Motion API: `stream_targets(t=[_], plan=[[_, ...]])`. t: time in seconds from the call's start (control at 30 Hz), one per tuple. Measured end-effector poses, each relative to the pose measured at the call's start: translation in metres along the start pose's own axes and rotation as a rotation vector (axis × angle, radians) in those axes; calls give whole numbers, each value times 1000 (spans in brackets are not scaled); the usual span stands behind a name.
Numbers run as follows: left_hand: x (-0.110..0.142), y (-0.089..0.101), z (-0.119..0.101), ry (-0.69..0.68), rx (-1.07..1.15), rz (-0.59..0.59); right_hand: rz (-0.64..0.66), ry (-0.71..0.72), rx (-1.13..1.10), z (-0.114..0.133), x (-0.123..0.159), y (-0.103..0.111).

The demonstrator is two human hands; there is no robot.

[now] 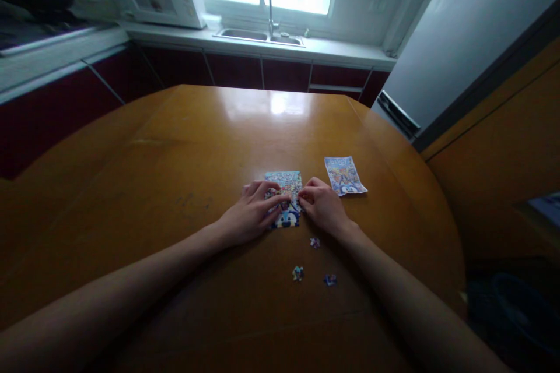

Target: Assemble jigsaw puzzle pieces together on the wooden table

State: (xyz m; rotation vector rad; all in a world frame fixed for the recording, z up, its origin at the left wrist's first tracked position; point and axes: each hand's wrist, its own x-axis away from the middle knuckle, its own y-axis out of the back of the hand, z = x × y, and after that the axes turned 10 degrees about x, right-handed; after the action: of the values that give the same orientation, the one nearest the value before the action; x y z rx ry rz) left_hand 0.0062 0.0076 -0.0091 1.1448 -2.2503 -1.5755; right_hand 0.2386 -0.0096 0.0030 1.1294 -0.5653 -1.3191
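Note:
A small, mostly assembled jigsaw puzzle (286, 219) lies on the wooden table, with a blue cartoon face along its near edge. My left hand (254, 210) rests over the puzzle's left side, fingers spread flat and covering part of the picture. At the right edge, my right hand (322, 205) has thumb and fingertips pinched together on a jigsaw piece, mostly hidden by the fingers. Nearer to me are three loose pieces: a pale purple piece (315, 242), a light teal piece (298, 273) and a dark blue piece (330, 280).
A creased picture sheet (345, 176) with a similar design lies right of the puzzle, beyond my right hand. The round wooden table (175, 145) reaches toward a counter with a sink (245, 34) and a microwave (157, 0). A fridge (455, 41) stands at the right.

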Motion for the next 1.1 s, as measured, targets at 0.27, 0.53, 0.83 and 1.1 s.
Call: stream_targets(t=[0.27,0.53,0.83,1.1], plan=[[0,0,0,-3,29,-6,60,98,68,-2,2,8],[0,0,0,-9,42,-24,190,203,-26,21,19,48],[1,0,-2,13,29,-11,575,568,85,52,49,52],[1,1,-2,20,12,-2,629,408,-50,48,47,56]])
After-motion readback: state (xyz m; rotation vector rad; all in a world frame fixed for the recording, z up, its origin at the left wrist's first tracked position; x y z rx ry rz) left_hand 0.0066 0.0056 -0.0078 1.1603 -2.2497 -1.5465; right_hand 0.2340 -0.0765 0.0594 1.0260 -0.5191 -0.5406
